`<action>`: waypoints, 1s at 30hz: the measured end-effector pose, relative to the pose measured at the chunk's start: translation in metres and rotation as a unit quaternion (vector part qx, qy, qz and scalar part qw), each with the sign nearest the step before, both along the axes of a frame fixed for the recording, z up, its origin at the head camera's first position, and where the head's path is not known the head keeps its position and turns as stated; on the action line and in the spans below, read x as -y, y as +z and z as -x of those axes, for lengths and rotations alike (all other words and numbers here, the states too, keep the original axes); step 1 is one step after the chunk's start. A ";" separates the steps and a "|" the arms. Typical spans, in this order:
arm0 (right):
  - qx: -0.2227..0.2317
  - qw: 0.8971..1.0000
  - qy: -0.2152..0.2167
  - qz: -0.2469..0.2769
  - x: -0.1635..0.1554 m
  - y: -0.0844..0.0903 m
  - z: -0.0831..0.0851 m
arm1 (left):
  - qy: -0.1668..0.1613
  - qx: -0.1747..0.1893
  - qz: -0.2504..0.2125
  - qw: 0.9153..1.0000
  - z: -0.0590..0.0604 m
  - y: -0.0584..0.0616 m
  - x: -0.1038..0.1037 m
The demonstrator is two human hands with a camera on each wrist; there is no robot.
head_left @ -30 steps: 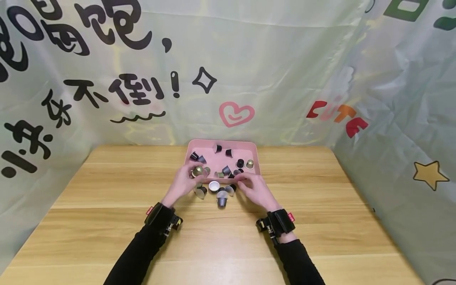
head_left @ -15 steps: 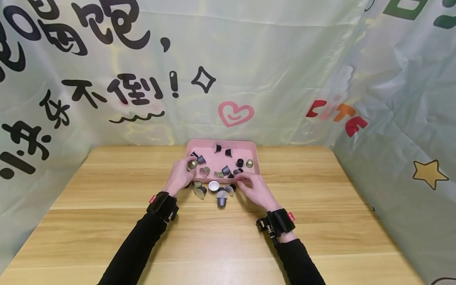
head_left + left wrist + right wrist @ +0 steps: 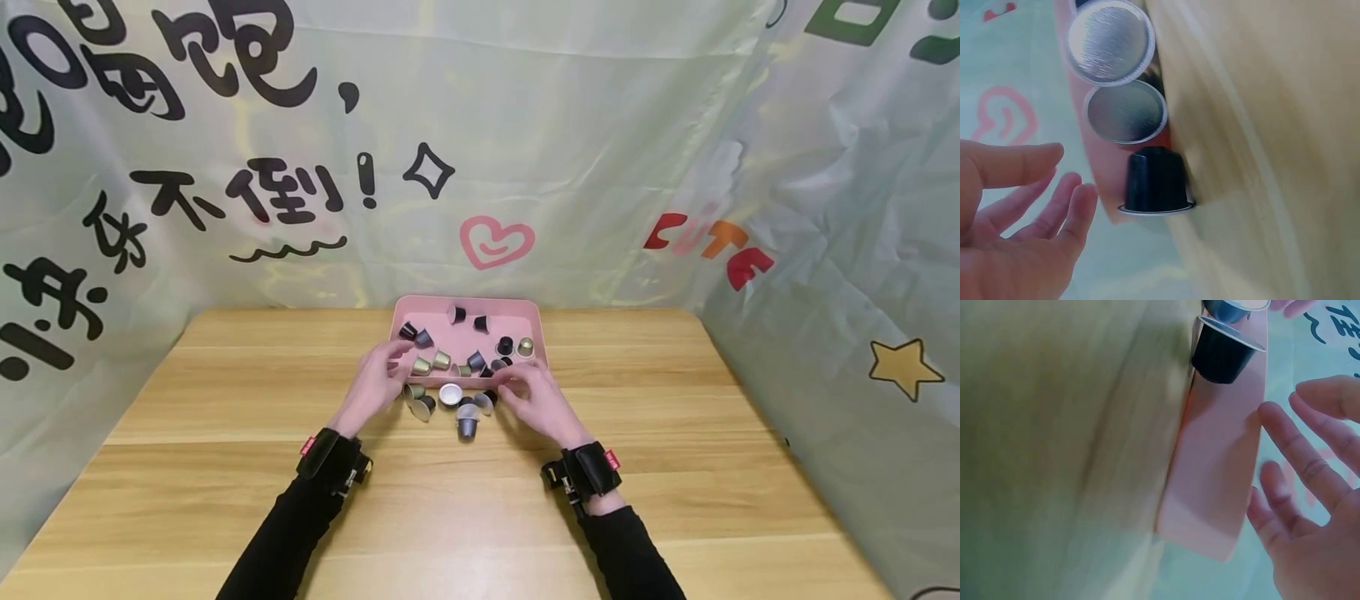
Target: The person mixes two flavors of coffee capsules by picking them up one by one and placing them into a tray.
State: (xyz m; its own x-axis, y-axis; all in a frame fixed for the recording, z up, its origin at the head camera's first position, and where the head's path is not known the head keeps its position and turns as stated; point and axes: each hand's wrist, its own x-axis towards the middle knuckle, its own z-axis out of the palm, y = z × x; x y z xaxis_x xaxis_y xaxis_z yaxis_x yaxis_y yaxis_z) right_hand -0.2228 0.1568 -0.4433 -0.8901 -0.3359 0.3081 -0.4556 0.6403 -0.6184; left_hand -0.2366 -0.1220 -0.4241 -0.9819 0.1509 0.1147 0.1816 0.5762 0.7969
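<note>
Several coffee capsules lie in a pink tray (image 3: 498, 310), among them a gold capsule (image 3: 441, 359) beside a second pale-gold capsule (image 3: 422, 365). My left hand (image 3: 372, 379) hovers at the tray's near left corner, fingers loosely bent and holding nothing. In the left wrist view, a black capsule (image 3: 1157, 181) sits on its lid end just beyond the fingers (image 3: 1079, 206). At the near right rim rests my right hand (image 3: 538, 402); its fingers (image 3: 1310, 462) are spread and grip no capsule. A black capsule (image 3: 1225, 353) is near them in the right wrist view.
In front of the tray a small group of capsules lies on the wooden table (image 3: 465, 517), including a grey capsule (image 3: 467, 427) and a white-lidded capsule (image 3: 450, 395). A printed cloth (image 3: 600, 167) hangs close behind the tray.
My left hand had a gold capsule at its fingertips and moved it left over the tray; now it has let go and drawn back slightly. The right hand has stayed still.
</note>
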 end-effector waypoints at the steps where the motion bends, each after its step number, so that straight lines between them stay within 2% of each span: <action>1: -0.006 1.000 -0.001 -0.005 0.000 0.001 -0.001 | -0.001 -0.003 -0.003 1.000 -0.004 0.000 0.001; 8: -0.032 0.999 0.022 -0.038 0.005 0.007 -0.006 | -0.010 -0.032 0.007 0.999 -0.023 -0.005 0.012; 12: -0.027 0.997 0.044 -0.055 0.006 0.007 -0.007 | -0.008 -0.031 0.020 0.999 -0.031 -0.009 0.016; 15: -0.019 0.996 0.057 -0.063 0.007 0.007 -0.008 | -0.021 -0.026 0.033 0.999 -0.035 -0.011 0.017; 21: 0.000 0.994 0.074 -0.078 0.008 0.008 -0.008 | -0.049 -0.021 0.044 0.998 -0.038 -0.011 0.019; 30: 0.002 0.992 0.072 -0.108 0.010 0.007 -0.007 | -0.054 -0.011 0.041 0.998 -0.037 -0.012 0.021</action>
